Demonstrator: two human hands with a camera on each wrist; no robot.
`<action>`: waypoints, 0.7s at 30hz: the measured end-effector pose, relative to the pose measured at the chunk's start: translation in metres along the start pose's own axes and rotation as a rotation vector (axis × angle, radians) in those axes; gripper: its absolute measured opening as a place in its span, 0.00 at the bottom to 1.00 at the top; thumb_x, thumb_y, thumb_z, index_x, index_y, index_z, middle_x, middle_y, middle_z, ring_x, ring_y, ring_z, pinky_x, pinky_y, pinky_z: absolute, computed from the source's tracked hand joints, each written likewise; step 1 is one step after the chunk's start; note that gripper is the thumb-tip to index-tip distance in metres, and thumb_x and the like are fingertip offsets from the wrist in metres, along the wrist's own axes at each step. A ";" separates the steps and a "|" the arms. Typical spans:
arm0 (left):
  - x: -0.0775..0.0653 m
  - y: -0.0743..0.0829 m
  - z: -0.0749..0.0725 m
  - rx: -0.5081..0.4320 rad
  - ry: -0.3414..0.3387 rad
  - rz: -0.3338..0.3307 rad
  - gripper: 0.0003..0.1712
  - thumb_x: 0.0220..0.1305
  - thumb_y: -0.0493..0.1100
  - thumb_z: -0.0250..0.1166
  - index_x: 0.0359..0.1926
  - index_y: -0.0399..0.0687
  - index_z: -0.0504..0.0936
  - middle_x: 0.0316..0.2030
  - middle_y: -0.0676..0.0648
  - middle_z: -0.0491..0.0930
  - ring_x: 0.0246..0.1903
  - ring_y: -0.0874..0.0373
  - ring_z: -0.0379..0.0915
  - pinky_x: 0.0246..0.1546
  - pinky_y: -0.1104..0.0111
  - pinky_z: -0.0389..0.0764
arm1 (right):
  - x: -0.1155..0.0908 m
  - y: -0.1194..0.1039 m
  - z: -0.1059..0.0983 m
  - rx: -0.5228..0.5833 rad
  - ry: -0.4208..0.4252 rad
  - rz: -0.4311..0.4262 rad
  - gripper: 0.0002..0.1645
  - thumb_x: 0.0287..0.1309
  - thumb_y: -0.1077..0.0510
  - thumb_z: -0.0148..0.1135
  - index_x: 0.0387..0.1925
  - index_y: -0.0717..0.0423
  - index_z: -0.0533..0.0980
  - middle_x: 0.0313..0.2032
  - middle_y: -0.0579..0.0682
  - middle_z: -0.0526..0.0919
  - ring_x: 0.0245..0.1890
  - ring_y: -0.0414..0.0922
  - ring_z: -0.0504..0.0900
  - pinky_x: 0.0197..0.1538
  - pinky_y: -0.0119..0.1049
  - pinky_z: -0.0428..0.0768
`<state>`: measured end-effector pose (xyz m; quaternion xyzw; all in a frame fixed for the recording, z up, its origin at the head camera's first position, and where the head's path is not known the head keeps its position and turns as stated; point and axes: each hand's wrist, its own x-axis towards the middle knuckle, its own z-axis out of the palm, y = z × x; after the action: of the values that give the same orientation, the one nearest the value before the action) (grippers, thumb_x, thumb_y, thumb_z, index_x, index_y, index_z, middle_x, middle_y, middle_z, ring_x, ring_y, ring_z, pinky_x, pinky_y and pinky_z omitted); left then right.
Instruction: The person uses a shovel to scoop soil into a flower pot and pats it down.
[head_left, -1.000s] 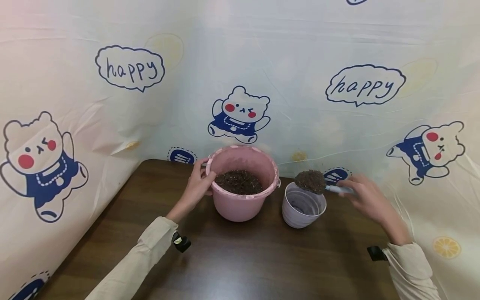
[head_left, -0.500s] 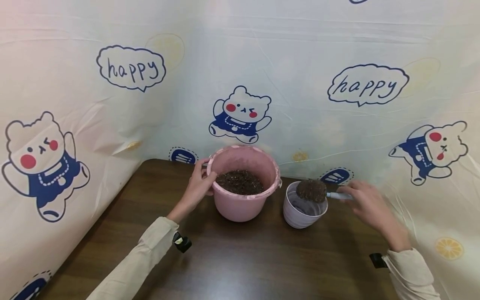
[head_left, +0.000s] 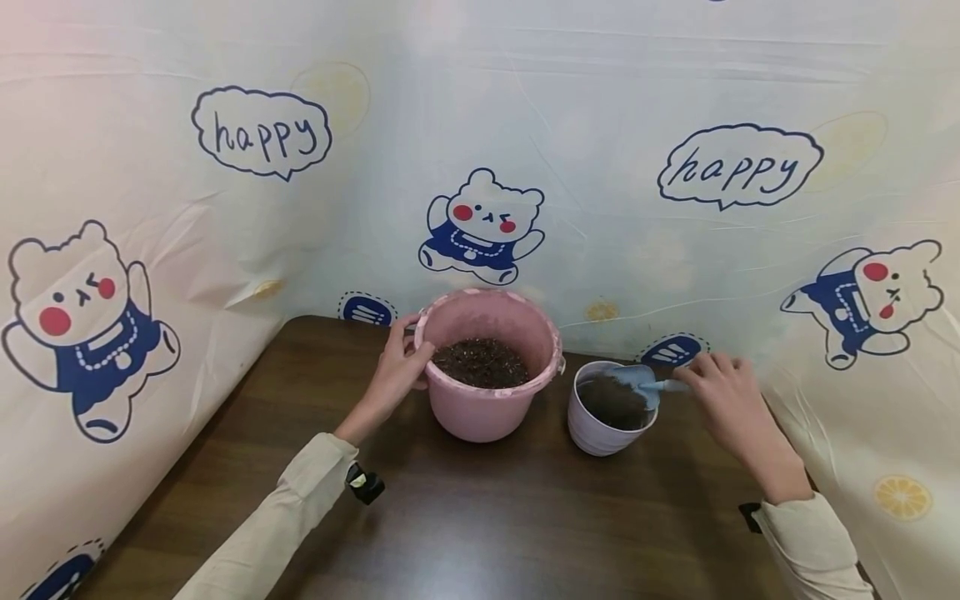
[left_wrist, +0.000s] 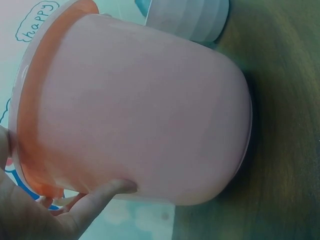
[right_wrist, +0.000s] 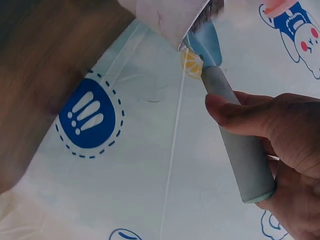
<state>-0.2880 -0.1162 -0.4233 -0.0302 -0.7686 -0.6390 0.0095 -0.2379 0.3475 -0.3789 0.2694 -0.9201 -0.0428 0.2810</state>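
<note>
Grey handle (right_wrist: 245,160) clamped in my R grip (head_left: 727,408), thumb laid along it. The blue trowel (head_left: 636,377) is tipped over the pale pot (head_left: 603,437) by its rim; can't tell if they touch. Main risk: a knock there could topple the pot, b/c neither hand steadies it. Soil (head_left: 611,406) inside is blurred; too quick a flick might spill some on the worktop (head_left: 450,517). My L grip (head_left: 393,371) is clamped on the pink bucket (head_left: 480,417) at its rim; a tug R'ward might bump the pot.
</note>
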 end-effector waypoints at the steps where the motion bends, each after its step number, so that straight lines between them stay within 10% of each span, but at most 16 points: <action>1: 0.000 0.000 0.000 0.001 0.001 0.000 0.38 0.74 0.42 0.54 0.80 0.47 0.51 0.69 0.29 0.70 0.64 0.34 0.75 0.42 0.46 0.89 | 0.000 0.000 0.000 -0.020 -0.001 -0.003 0.22 0.41 0.79 0.74 0.39 0.59 0.86 0.34 0.60 0.80 0.38 0.61 0.76 0.38 0.59 0.72; 21: -0.002 0.001 0.001 -0.014 0.001 0.011 0.37 0.74 0.42 0.54 0.80 0.47 0.53 0.68 0.29 0.71 0.62 0.33 0.75 0.40 0.49 0.89 | 0.017 -0.015 -0.014 -0.061 0.137 0.063 0.24 0.50 0.83 0.63 0.47 0.65 0.84 0.40 0.64 0.84 0.44 0.64 0.76 0.42 0.62 0.71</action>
<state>-0.2855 -0.1154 -0.4223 -0.0342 -0.7639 -0.6443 0.0132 -0.2353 0.3271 -0.3619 0.2340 -0.9049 -0.0435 0.3528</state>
